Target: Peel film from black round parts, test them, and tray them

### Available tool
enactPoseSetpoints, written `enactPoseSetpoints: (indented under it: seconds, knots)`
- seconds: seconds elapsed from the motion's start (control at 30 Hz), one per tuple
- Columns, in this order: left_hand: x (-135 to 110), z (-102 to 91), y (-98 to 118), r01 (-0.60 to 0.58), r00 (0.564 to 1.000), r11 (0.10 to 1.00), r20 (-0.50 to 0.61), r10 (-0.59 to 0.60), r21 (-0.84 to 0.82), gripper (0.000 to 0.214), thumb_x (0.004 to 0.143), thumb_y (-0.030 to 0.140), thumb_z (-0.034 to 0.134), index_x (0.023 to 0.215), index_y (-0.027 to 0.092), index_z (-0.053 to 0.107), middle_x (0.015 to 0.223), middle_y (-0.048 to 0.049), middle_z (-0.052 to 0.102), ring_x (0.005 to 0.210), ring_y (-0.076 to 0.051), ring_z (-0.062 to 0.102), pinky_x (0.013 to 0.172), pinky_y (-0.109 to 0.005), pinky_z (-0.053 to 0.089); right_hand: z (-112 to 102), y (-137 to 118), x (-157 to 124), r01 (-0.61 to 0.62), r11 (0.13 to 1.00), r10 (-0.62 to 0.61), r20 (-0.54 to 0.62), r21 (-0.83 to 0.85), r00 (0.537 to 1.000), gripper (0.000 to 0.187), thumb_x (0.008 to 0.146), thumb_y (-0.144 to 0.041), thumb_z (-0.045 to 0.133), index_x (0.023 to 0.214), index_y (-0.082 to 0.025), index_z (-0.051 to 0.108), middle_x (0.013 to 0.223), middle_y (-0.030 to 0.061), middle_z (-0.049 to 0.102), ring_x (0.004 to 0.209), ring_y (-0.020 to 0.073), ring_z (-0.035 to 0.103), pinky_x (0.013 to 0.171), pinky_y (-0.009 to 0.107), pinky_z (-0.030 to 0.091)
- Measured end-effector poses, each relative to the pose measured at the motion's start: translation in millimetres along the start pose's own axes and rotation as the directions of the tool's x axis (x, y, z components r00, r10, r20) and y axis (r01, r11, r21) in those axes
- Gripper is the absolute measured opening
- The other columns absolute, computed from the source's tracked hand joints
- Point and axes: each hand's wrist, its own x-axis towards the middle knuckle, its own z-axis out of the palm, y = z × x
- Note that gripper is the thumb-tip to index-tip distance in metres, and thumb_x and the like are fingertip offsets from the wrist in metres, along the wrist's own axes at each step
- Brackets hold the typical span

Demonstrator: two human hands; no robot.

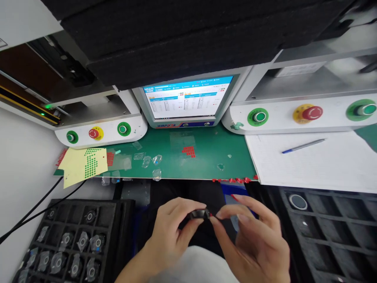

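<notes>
1. A green mat (206, 165) covers the bench in front of a lit monitor (188, 98). On either side stands a white machine panel with green and red buttons, one on the left (100, 133) and one on the right (294, 116).
2. A yellow sheet of dots (79, 165), a patch of red stickers (189, 151) and bits of clear film lie on the mat, likely kept there for easy reach.
3. A pen (303, 146) rests on white paper (309, 173) to the right.
4. Below the bench edge, a black foam tray (88, 203) on the left holds round parts in its cells. The dark tray (338, 232) on the right is mostly bare cells.
5. The left hand (171, 232) pinches a small black part (199, 214) between thumb and fingertips, holding it level between the two trays.
6. The right hand (253, 239) has its thumb and forefinger pressed together at the part's right edge, where a red speck shows. The other fingers are spread clear, probably to keep the view open.
</notes>
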Motion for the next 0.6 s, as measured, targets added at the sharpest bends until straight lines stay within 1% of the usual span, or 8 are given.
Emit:
enactPoseSetpoints:
  seconds: [0.07,0.1,0.17,0.23,0.3,0.43,0.53,0.6]
  knots:
    - [-0.8,0.4,0.6,0.014,1.0,0.999,0.011,-0.014,-0.04,0.02,0.094,0.012,0.057,0.111,0.02,0.065,0.096,-0.0033,0.073,0.086,-0.013,0.068,0.078,-0.02,0.052,0.4,0.5,-0.9,-0.016,0.998,0.017,-0.013,0.054,1.0,0.055,0.077,0.011,0.064,0.118,-0.023,0.053,0.126,0.0079,0.051,0.09,0.0133,0.07,0.083,0.032,0.062]
    - [-1.0,0.4,0.6,0.013,1.0,0.998,0.018,-0.012,-0.057,0.019,0.094,0.013,0.057,0.11,0.02,0.065,0.096,-0.0031,0.073,0.086,-0.013,0.068,0.078,-0.02,0.052,0.2,0.8,-1.0,-0.017,0.996,0.016,0.006,0.086,1.0,0.054,0.077,0.011,0.064,0.119,-0.022,0.053,0.125,0.0079,0.054,0.094,0.0154,0.07,0.086,0.034,0.062]
    - [-1.4,0.5,-0.1,0.01,1.0,0.997,0.021,-0.008,-0.072,0.018,0.094,0.013,0.057,0.109,0.02,0.065,0.095,-0.0029,0.073,0.086,-0.013,0.069,0.078,-0.02,0.052,-0.5,0.8,-0.2,-0.006,0.992,0.0,0.047,0.126,0.999,0.054,0.078,0.012,0.062,0.119,-0.021,0.054,0.111,0.0059,0.063,0.102,0.0177,0.068,0.088,0.034,0.062]
    - [-1.3,0.7,-1.3,0.013,1.0,0.997,0.016,-0.012,-0.072,0.018,0.094,0.013,0.058,0.109,0.019,0.066,0.095,-0.0028,0.073,0.085,-0.013,0.069,0.078,-0.019,0.052,-0.7,-0.7,1.5,0.009,0.993,-0.014,0.04,0.12,0.999,0.054,0.076,0.014,0.062,0.119,-0.019,0.055,0.097,0.0032,0.069,0.103,0.0161,0.066,0.086,0.029,0.062]
    - [-0.9,0.7,-2.3,0.021,1.0,0.997,0.007,-0.021,-0.068,0.018,0.094,0.014,0.058,0.109,0.019,0.066,0.094,-0.0028,0.073,0.084,-0.012,0.069,0.077,-0.018,0.052,-0.2,-3.1,3.2,0.023,0.995,-0.024,0.014,0.1,1.0,0.054,0.074,0.016,0.062,0.116,-0.019,0.056,0.092,0.0021,0.07,0.1,0.0146,0.065,0.082,0.025,0.062]
    - [-0.3,0.3,-2.9,-0.02,1.0,0.999,0.004,0.02,-0.042,0.018,0.095,0.014,0.057,0.11,0.018,0.065,0.093,-0.0037,0.073,0.083,-0.013,0.068,0.076,-0.02,0.053,0.7,-6.2,2.2,0.003,0.997,-0.005,0.027,0.075,1.0,0.049,0.076,0.013,0.062,0.113,-0.02,0.058,0.093,0.0037,0.066,0.092,0.0148,0.067,0.07,0.023,0.064]
    - [-0.9,0.8,-3.9,-0.097,0.995,0.994,-0.012,0.098,0.043,0.02,0.096,0.015,0.055,0.114,0.018,0.063,0.095,-0.006,0.074,0.083,-0.015,0.069,0.075,-0.024,0.054,1.1,-5.3,-2.6,-0.029,0.999,0.027,0.051,0.038,0.998,0.043,0.079,0.01,0.06,0.109,-0.02,0.06,0.098,0.0053,0.063,0.09,0.0139,0.067,0.068,0.022,0.063]
    - [-2.0,1.4,-5.3,-0.141,0.989,0.983,-0.032,0.146,0.122,0.021,0.097,0.015,0.053,0.116,0.018,0.062,0.098,-0.0073,0.075,0.084,-0.017,0.069,0.074,-0.027,0.055,2.7,-4.3,-5.3,-0.064,0.997,0.062,0.066,0.04,0.996,0.039,0.08,0.009,0.06,0.106,-0.02,0.061,0.1,0.0058,0.062,0.092,0.0138,0.066,0.068,0.021,0.062]
